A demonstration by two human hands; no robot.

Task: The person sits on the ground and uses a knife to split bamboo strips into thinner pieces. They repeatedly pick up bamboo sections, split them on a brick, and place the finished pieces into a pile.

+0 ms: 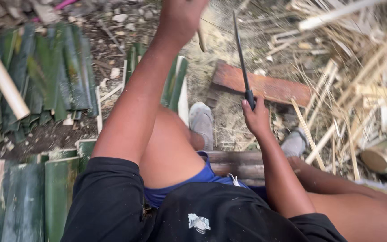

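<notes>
My right hand (257, 117) is wrapped tight around the dark handle of a long knife (242, 60), its thin blade pointing up and away from me. My left hand (181, 18) is raised at the top edge, fingers closed on a thin pale bamboo strip (201, 39) just left of the blade. Below lies a reddish wooden board (265, 87), green split bamboo pieces (45, 71) to my left, pale shavings (359, 80) to my right.

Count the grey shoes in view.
2. One grey shoe sits beside the left knee; the other lies right of the right hand, which grips a knife.
</notes>
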